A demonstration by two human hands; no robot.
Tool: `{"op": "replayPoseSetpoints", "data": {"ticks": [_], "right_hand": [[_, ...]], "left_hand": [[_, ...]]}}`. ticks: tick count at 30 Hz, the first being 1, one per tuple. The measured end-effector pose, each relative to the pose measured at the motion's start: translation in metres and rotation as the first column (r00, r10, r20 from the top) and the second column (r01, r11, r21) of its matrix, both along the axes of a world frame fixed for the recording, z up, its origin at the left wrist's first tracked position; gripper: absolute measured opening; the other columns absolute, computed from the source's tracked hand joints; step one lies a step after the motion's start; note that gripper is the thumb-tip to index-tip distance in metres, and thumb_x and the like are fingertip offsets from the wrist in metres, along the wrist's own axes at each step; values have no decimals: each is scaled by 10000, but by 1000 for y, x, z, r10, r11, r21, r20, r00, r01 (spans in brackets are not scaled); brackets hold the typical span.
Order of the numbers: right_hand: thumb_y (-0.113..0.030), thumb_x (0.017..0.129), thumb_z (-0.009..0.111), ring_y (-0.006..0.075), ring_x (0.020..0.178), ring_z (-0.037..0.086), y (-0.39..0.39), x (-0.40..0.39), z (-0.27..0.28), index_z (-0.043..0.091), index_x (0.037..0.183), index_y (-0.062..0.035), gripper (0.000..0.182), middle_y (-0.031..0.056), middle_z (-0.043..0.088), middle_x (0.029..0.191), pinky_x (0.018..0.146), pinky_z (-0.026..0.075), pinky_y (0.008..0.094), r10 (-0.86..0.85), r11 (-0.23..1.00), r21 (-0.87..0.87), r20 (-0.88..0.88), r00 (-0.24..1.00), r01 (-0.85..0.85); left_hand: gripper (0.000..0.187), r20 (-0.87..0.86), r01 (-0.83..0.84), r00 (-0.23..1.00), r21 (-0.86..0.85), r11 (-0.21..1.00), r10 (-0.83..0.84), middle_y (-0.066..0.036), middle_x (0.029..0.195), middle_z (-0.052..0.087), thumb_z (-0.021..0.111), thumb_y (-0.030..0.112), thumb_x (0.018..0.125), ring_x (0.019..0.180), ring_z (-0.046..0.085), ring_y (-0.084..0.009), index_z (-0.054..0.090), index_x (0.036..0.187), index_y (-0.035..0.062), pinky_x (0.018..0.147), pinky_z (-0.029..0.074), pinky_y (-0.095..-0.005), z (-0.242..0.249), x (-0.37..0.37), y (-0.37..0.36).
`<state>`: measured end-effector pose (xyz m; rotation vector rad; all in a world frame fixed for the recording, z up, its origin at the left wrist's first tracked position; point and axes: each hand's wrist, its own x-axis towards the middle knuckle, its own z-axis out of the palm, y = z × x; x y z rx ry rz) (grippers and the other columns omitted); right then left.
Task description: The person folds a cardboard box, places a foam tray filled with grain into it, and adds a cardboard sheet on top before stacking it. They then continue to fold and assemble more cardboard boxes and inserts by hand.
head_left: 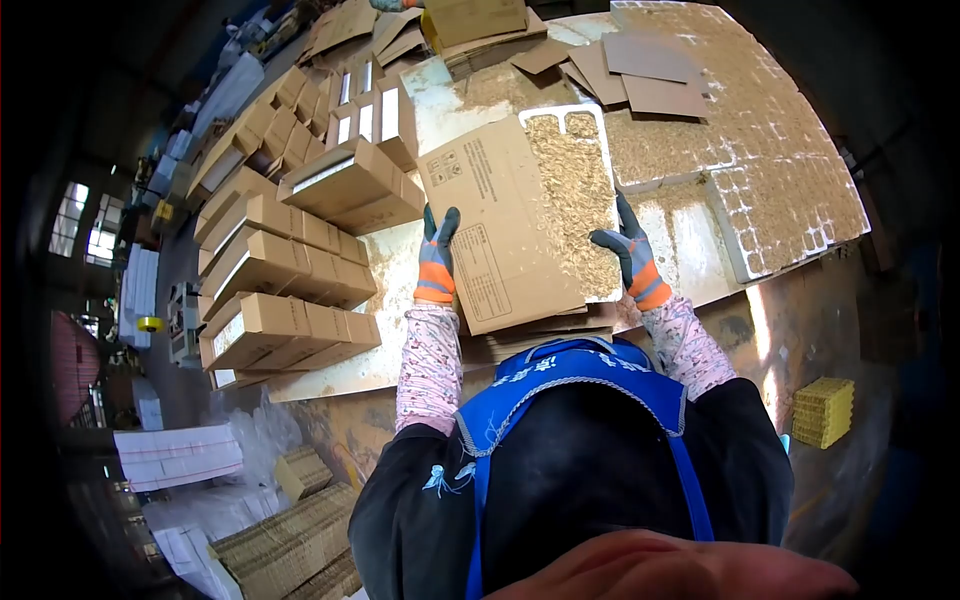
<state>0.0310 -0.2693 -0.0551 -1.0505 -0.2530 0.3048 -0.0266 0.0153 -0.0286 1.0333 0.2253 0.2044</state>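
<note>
A printed brown cardboard sheet [500,225] lies tilted in front of me, partly over a white-edged tray [580,185] filled with tan, flaky material. My left hand [437,255], in a grey and orange glove, is at the sheet's left edge, with the thumb over its face and the other fingers behind it. On the right side, my right hand [635,255] holds the tray's right edge, its thumb over the flaky filling. Beneath the sheet's near edge, more flat cardboard [535,340] is stacked close to my blue apron.
Open cardboard boxes with white contents [290,250] stand in rows at the left. More filled trays [780,210] cover the table's right side. Loose cardboard pieces [655,80] lie on top farther back. Beyond the right edge is a yellow stack [823,412].
</note>
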Motion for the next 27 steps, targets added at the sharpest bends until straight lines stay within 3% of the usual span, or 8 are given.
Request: {"op": "replayPoseSetpoints", "data": {"ticks": [5,6,10,14,19,25,27], "right_hand": [[76,757,583,182,1113,503,-8,-7,-2,248,1415,-77,754,100,381,1368,889,461,285,-115,989,-86,69,991,120],[72,742,600,178,1132,490,-16,-9,2,246,1417,-80,777,97,371,1378,889,457,281,-55,998,17,-61,997,57],[63,755,595,179,1147,486,-33,3,1,265,1412,-87,751,96,366,1388,856,479,283,74,997,-28,-43,996,-75],[79,764,560,177,1142,495,-37,9,-12,277,1411,-97,727,85,358,1399,835,495,293,68,997,-22,-35,997,-69],[53,769,569,175,1135,499,-40,15,-6,263,1414,-86,727,92,338,1412,834,495,290,93,996,-12,-54,994,-94],[49,762,567,174,1137,494,-45,12,-11,251,1416,-74,737,101,335,1413,840,490,290,74,996,-48,-9,997,-75],[56,760,559,174,1126,501,-44,9,-9,247,1417,-73,739,102,336,1413,838,490,290,67,995,-67,-10,998,-68]], "left_hand": [[452,-17,14,1000,5,1000,-14,-85,1149,539,567,169,880,980,574,-200,391,1294,124,768,521,-318,-7,-3,-5],[435,-18,0,1000,35,999,1,-97,1131,553,554,200,889,949,594,-205,400,1286,113,759,529,-321,-13,-5,-4],[425,-86,15,996,21,1000,-13,-108,1118,567,527,236,905,921,614,-204,405,1285,92,743,538,-316,-10,-11,-8],[435,-67,27,997,24,999,-25,-110,1116,568,515,242,910,922,614,-204,392,1298,90,743,539,-310,-1,-8,-21],[465,-78,19,997,163,987,-6,-119,1135,553,513,260,909,924,611,-210,362,1319,103,744,543,-316,-9,-5,-17],[481,-41,58,998,61,996,-56,-119,1149,531,532,221,895,958,595,-227,334,1319,112,761,539,-330,-13,0,-18],[476,-66,55,997,107,993,-48,-118,1150,531,531,217,895,961,594,-224,340,1317,108,757,539,-327,-8,-2,-19]]}}
